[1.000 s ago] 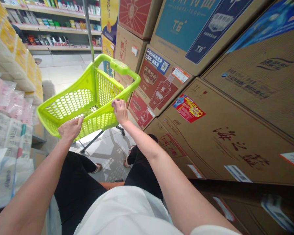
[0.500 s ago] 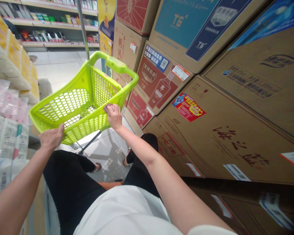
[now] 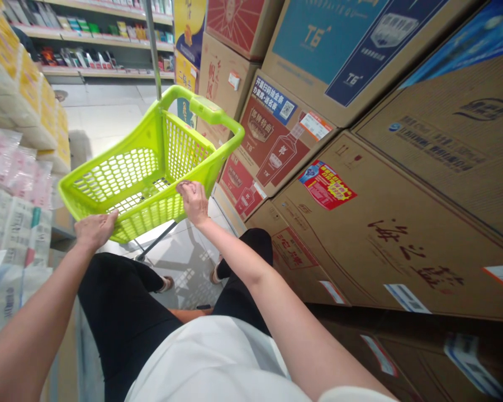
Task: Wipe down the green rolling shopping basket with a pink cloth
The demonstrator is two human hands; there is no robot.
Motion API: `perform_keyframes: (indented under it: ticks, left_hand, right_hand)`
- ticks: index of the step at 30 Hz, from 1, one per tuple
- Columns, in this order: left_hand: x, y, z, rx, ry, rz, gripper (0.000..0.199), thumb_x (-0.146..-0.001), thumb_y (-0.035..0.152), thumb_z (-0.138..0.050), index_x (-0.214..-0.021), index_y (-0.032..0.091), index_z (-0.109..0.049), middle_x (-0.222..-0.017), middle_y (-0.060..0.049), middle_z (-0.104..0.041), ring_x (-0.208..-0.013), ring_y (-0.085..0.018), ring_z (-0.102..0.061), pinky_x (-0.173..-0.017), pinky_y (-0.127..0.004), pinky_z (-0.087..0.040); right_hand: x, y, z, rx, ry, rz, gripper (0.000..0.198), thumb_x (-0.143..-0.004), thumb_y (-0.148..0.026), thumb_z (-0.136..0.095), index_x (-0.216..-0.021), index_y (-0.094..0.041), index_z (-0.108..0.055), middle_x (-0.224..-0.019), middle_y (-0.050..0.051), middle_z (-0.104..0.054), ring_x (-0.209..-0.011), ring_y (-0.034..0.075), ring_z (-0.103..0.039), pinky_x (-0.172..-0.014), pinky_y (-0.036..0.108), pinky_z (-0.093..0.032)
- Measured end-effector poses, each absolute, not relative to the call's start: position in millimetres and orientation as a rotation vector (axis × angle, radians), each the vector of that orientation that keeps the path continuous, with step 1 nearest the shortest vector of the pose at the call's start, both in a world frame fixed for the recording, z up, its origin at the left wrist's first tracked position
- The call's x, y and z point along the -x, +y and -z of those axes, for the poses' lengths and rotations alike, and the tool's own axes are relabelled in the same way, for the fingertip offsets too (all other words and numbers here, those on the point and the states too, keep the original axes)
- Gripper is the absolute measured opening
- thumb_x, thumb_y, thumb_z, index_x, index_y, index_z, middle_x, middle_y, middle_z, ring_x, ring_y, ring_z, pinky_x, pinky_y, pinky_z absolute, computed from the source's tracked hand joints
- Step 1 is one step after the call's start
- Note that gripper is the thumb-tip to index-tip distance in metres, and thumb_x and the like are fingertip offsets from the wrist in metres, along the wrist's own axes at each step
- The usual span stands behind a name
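A lime-green plastic shopping basket (image 3: 151,220) with slotted walls stands in front of my knees, carried on a metal frame like a small cart. My left hand (image 3: 95,230) is closed over the near rim at its left end, thumb on top. Farther right on the same rim, my right hand (image 3: 195,201) grips with curled fingers. Through the slots of the basket's floor the pale ground shows. A thick green handle bar (image 3: 212,111) rises at the basket's right end, and neither hand touches it.
Stacked cardboard cartons (image 3: 385,223) form a wall close on my right. Packs of yellow-and-white tissue (image 3: 29,84) and plastic-wrapped packets (image 3: 20,173) crowd the left side. Shelves (image 3: 104,39) of small goods cross the far end, beyond a tiled floor (image 3: 104,109). A metal pole (image 3: 152,50) stands behind the basket.
The basket and my left hand have shifted slightly to the right in view. My right hand keeps its hold on the rim, and the surroundings slide a little right too.
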State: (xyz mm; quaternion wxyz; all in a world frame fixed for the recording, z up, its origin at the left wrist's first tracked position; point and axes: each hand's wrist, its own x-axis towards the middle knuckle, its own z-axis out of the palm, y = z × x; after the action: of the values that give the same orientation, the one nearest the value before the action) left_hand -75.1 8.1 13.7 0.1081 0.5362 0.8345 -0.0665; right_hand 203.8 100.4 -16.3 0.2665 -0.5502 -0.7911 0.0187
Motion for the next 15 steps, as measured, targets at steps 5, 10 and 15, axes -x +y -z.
perform_keyframes:
  ticks: [5,10,15]
  left_hand:
    - [72.2,5.7,-15.0,-1.572,2.429,0.204,0.084,-0.095,0.061,-0.010,-0.122,0.010,-0.072,-0.127,-0.023,-0.069,-0.120,-0.038,-0.061,-0.093,-0.044,-0.047]
    - [63.9,2.9,-19.5,-1.565,2.411,0.219,0.089,-0.094,0.063,-0.005,-0.122,0.010,-0.072,-0.128,-0.023,-0.068,-0.120,-0.038,-0.061,-0.093,-0.045,-0.047]
    - [62.3,7.0,-20.4,-1.619,2.345,0.154,0.086,-0.095,0.059,-0.008,-0.122,0.006,-0.070,-0.129,-0.027,-0.066,-0.121,-0.041,-0.059,-0.095,-0.050,-0.046]
  right_hand:
    - [-202.7,102.0,33.6,1.207,-2.295,0.018,0.033,-0.103,-0.021,-0.046,-0.126,-0.034,-0.067,-0.125,0.007,-0.058,-0.112,0.019,-0.051,-0.092,0.026,-0.049]
    - [-214.0,121.5,27.7,1.453,-1.871,-0.024,0.029,-0.101,-0.023,-0.050,-0.123,-0.024,-0.068,-0.122,0.011,-0.054,-0.113,0.021,-0.051,-0.095,0.030,-0.050]
    - [-177.9,86.2,40.9,1.411,-1.964,-0.030,0.033,-0.096,-0.015,-0.053,-0.124,-0.025,-0.068,-0.120,0.010,-0.056,-0.113,0.021,-0.052,-0.095,0.030,-0.050]
